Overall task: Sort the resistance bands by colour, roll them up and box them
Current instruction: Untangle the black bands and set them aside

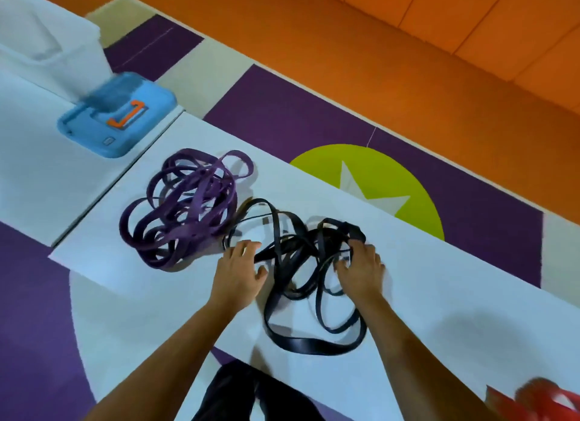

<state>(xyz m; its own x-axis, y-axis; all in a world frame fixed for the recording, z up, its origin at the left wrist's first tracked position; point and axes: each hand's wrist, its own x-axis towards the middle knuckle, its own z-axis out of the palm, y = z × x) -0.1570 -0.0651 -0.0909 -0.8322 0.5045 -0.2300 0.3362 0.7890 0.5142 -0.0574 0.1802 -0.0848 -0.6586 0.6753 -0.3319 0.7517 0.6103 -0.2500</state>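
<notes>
Bands of black flat rubber [301,263] lay in a loose tangle on the white tabletop [439,279], near its front edge and right before you, with one wide loop trailing towards you. Your left hand [240,270] rested at the tangle's left side, palm down, fingers spread and reaching forward, their tips touching the nearest black strands. Your right hand [361,267] sat on the tangle's right side with its fingers bent down among the loops. Motion blur hid whether they pinched a strand or only pressed on it, so I cannot tell.

Just to the left of the black tangle, and touching it where the two met, lay a heap of purple flat rubber bands [185,207], piled higher and farther from you. At the bottom right corner of the view a bunch of red rubber bands [539,398] showed blurred on the same tabletop, well apart from the other two.

Farther left, a second white surface [37,176] stood against the table, with a narrow seam between them. On it lay a light blue plastic lid with an orange latch [157,106], and behind that a white translucent plastic tub [47,37], both blurred.

Below the table spread a purple floor mat [282,113] with a lime green circle bearing a white star [386,176]. Beyond it ran orange padding [408,44]. Dark clothing [238,395] showed at the table's near edge between your forearms.
</notes>
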